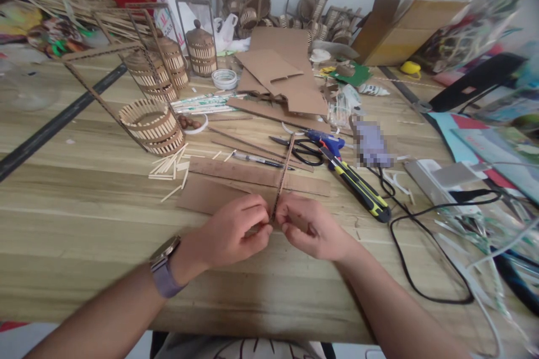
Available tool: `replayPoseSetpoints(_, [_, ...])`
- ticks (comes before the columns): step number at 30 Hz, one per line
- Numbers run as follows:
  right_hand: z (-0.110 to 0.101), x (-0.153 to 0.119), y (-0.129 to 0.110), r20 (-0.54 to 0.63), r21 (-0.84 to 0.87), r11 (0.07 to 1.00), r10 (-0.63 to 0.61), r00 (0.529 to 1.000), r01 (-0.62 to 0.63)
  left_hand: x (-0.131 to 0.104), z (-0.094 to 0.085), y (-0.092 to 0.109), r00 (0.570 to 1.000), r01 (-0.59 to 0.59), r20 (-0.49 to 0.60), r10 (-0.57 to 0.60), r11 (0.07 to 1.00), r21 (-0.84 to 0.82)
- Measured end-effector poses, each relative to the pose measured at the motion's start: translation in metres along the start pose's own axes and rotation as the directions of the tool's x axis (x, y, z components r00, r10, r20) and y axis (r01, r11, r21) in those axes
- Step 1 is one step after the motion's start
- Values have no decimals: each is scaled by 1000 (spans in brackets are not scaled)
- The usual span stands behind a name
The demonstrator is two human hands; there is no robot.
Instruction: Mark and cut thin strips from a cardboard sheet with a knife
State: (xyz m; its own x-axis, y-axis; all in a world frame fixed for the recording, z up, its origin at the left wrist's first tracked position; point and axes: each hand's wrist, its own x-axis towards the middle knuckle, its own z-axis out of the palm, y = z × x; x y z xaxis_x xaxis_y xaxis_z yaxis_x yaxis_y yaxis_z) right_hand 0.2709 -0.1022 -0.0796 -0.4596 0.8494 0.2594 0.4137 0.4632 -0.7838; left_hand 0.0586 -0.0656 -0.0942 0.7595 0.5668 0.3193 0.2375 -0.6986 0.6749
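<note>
Both of my hands pinch the near end of a narrow cardboard strip (284, 176), which points away from me over the table. My left hand (240, 227), with a watch (166, 261) on its wrist, closes on the strip from the left. From the right, my right hand (314, 225) has its fingers curled on the same end. Beneath the strip lie flat cardboard pieces (236, 173) and a pen (263, 160). Black scissors (306, 151), a blue glue gun (328, 143) and a yellow-black utility knife (357, 188) lie just beyond my right hand.
A slatted basket (151, 126) with a tall cardboard handle stands at left, with small sticks (170, 168) beside it. Cardboard sheets (278, 61) lie toward the back. A black cable (404, 269) loops on the right near a white power strip (440, 185).
</note>
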Motion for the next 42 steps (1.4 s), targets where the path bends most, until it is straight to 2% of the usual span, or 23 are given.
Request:
replayPoseSetpoints(9, [5,0,4,-12,-83,995,-61,998,60,1,5,-7,999,24,34,-25,1000,9])
replayPoseSetpoints(12, [7,0,5,-46,-140,986,-102,994,94,2,6,-7,998,63,1,-63,998,-4])
replayPoseSetpoints(15, [12,-1,8,-130,-301,941,-200,971,154,3,5,-4,988,127,-89,-130,991,-37])
replayPoseSetpoints(18, [17,-2,9,-224,-449,882,-269,937,146,4,3,-1,977,150,-146,-158,987,-64])
replayPoseSetpoints(20, [19,-3,9,-270,-459,879,-281,921,134,4,3,2,978,120,-163,-131,990,-74])
replayPoseSetpoints(24, [21,-2,5,-308,-432,883,-337,890,185,2,2,4,979,47,-194,-56,997,-55])
replayPoseSetpoints(27, [21,0,1,-327,-385,904,-324,888,188,1,2,5,978,30,-204,-32,999,-16])
replayPoseSetpoints(35, [20,0,2,-373,-68,994,-103,922,84,0,3,5,977,1,-215,-1,1000,2])
replayPoseSetpoints(39, [21,-1,5,-391,147,988,26,920,34,0,1,4,978,-18,-209,12,999,-28])
replayPoseSetpoints(42, [20,-1,6,-361,314,949,119,925,0,0,-1,5,981,-31,-191,21,998,-54])
